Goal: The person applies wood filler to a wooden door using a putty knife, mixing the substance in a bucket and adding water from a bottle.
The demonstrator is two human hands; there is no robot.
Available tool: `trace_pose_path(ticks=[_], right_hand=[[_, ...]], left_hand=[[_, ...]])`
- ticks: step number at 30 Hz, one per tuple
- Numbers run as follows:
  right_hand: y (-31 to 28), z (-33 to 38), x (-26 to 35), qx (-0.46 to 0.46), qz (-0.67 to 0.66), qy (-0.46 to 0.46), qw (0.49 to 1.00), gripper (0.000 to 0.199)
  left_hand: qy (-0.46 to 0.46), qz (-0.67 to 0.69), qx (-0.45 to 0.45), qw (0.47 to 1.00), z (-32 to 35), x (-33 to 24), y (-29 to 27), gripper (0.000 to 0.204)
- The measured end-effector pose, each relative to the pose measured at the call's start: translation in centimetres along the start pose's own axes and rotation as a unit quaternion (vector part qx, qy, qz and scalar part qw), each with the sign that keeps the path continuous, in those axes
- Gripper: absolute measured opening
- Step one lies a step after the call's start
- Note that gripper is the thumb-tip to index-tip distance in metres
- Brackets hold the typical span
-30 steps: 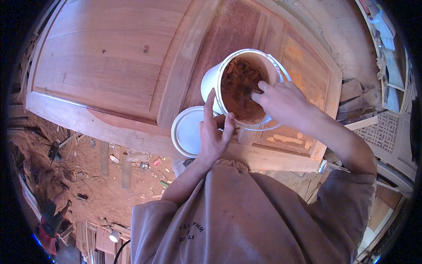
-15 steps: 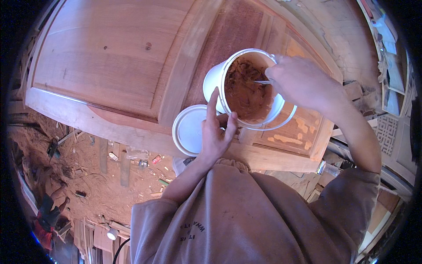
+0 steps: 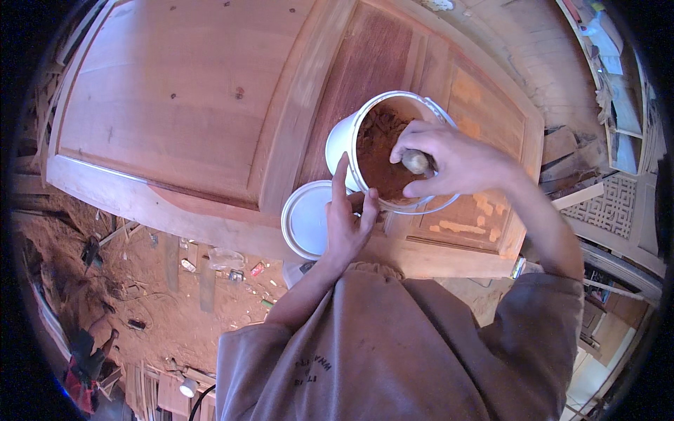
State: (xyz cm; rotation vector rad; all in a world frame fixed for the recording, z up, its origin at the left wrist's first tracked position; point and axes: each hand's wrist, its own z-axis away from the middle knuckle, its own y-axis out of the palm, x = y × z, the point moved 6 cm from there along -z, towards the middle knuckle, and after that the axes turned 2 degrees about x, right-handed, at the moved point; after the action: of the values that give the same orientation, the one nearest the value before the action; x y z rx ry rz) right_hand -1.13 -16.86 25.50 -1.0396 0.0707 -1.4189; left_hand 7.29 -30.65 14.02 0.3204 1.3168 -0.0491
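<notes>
A white plastic bucket (image 3: 342,144) is tipped toward me on a wooden door, its inside coated with reddish-brown paste (image 3: 377,147). My left hand (image 3: 346,224) steadies it at the near rim, index finger along the outer wall and thumb by the edge. Inside the bucket's mouth my right hand (image 3: 456,160) grips a putty knife (image 3: 415,162); only the rounded end of its handle shows, the blade being hidden in the bucket. The white round lid (image 3: 303,221) lies beside my left hand, partly covered by it.
The panelled door (image 3: 175,91) spreads under the bucket, with orange filler patches (image 3: 460,227) on its right panel. Sawdust, offcuts and litter cover the floor (image 3: 161,295) at left. Carved panels (image 3: 607,203) and boards stand at right. Someone's legs (image 3: 91,347) show at lower left.
My right hand has moved left and down from the bucket's right rim into its mouth, turning the putty knife so its handle end faces up. My left hand keeps its hold.
</notes>
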Motion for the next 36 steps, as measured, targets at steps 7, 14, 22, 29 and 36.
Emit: trace_pose_path(ticks=[7, 14, 22, 29, 36], right_hand=[[2.1, 2.5, -0.9, -0.273, -0.024, 0.053, 0.96, 0.02], [5.2, 1.6, -0.5, -0.266, 0.007, 0.074, 0.961, 0.019], [5.1, 0.6, -2.7, -0.327, -0.281, -0.001, 0.902, 0.017], [5.7, 5.6, -7.3, -0.432, -0.556, -0.004, 0.71, 0.032], [9.3, 8.8, -8.1, -0.439, -0.623, -0.103, 0.639, 0.066]], left_hand=[[0.034, -0.054, -0.006, 0.998, 0.0, 0.1, -0.2, 0.073], [0.032, -0.037, -0.009, 0.999, 0.1, -0.3, 0.1, 0.072], [0.008, -0.059, -0.001, 0.998, 0.1, -0.3, 0.0, 0.071], [0.037, -0.073, -0.015, 0.997, 0.2, -0.4, 0.2, 0.07], [0.03, -0.041, -0.018, 0.999, 0.1, 0.7, 0.3, 0.067]])
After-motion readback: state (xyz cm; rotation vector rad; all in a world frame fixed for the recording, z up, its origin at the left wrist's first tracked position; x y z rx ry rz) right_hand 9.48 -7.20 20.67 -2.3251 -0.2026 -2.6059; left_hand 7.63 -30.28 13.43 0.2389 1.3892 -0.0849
